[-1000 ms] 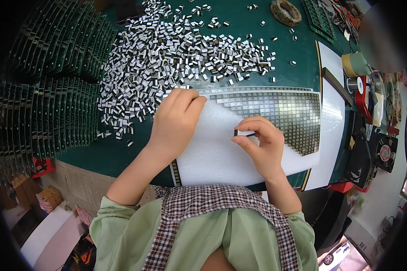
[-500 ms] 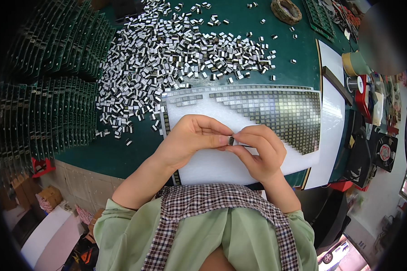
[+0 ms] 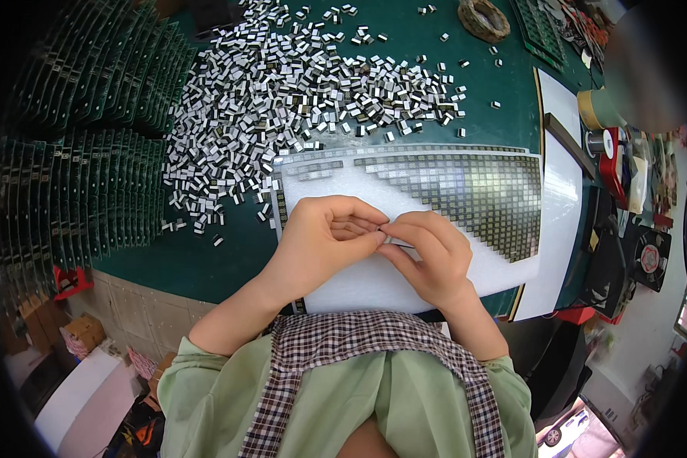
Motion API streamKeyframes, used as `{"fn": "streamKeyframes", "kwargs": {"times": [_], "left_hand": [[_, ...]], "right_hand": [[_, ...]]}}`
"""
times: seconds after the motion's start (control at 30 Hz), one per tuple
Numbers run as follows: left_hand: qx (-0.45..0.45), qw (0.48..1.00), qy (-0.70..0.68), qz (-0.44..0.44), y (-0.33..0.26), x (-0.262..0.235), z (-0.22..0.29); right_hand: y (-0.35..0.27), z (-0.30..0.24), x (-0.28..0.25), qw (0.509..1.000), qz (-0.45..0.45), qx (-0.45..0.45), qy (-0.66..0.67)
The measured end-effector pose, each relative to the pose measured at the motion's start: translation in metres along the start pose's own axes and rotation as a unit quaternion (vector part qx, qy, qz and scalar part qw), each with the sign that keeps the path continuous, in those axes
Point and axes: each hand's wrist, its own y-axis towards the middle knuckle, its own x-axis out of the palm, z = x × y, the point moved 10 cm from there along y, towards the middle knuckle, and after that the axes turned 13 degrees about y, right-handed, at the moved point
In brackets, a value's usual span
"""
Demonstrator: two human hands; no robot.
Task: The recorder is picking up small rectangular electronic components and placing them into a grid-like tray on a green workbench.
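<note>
Small block (image 3: pixel 395 242) between hands (image 3: pixel 320 237) (image 3: pixel 437 256), over white sheet (image 3: pixel 343 283), inside its edges.

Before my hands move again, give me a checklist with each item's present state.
1. Left hand and right hand brought together at the fingertips: ok.
2. Small piece in the right hand's grip: ok, a sliver of it shows.
3. All sides of that piece visible: not ok, fingers cover most of it.
4. Left hand's grip firm on the piece: cannot tell, the contact is hidden.
5. White sheet beneath both hands: ok.
6. Heap of loose parts apart from the hands: ok, it lies beyond them and mostly to the left.
</note>
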Motion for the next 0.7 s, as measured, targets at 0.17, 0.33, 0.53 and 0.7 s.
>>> {"fn": "streamKeyframes", "kwargs": {"times": [0.17,0.33,0.53,0.7], "left_hand": [[-0.002,1.000,0.006,-0.026,0.002,-0.005,0.003],[-0.004,0.999,0.019,-0.032,0.002,-0.006,0.003],[0.022,0.997,0.066,0.013,-0.006,-0.007,0.014],[0.050,0.988,0.134,0.067,-0.014,-0.005,0.024]], "right_hand": [[0.000,0.005,0.001,0.999,-0.015,0.022,0.034],[-0.001,0.007,0.004,0.998,-0.010,0.045,0.040],[0.000,0.004,0.000,1.000,0.009,0.019,0.022],[-0.003,-0.003,0.003,0.999,0.006,-0.020,-0.025]]}}
